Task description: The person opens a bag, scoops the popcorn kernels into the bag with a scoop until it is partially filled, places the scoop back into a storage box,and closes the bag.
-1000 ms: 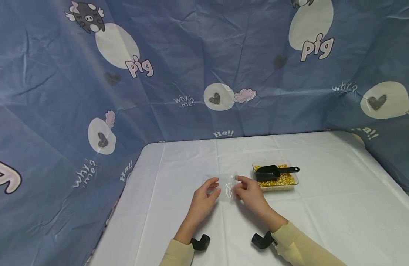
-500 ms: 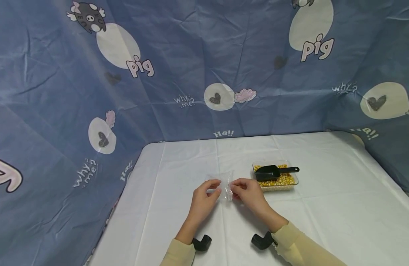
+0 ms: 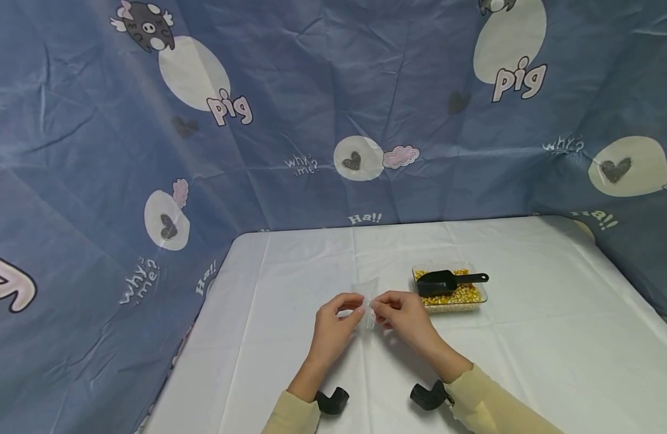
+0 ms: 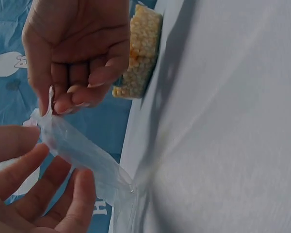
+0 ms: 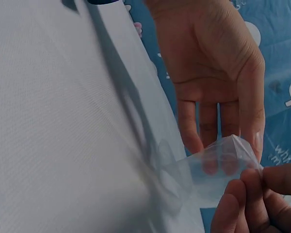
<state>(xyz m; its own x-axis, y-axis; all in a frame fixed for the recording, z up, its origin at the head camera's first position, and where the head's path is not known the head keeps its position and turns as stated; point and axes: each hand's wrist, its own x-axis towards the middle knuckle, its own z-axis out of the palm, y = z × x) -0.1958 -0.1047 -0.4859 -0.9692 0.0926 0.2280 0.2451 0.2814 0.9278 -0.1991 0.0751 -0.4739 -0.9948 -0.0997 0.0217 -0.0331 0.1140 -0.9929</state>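
A clear plastic bag (image 3: 367, 288) is held upright between the two hands over the white table. My right hand (image 3: 403, 313) pinches its edge between thumb and forefinger, and the other fingers curl below. The left hand (image 3: 335, 324) has its thumb and bent fingers around the bag's other side. The left wrist view shows the bag (image 4: 87, 150) hanging in soft folds, its gathered edge at the right hand's fingertips. In the right wrist view the left fingers show through the film.
To the right of the hands stands a clear container (image 3: 454, 308) of yellow corn kernels (image 3: 466, 294), with a black scoop (image 3: 438, 283) lying on top. Black wrist mounts (image 3: 332, 401) hang below both forearms. A blue printed cloth (image 3: 290, 90) rises behind the white table (image 3: 550, 337).
The right hand has moved slightly left with the bag's edge, and the left hand slightly right, so they are closer together. The bag has gone from lying flatter to standing more upright, bunched between them.
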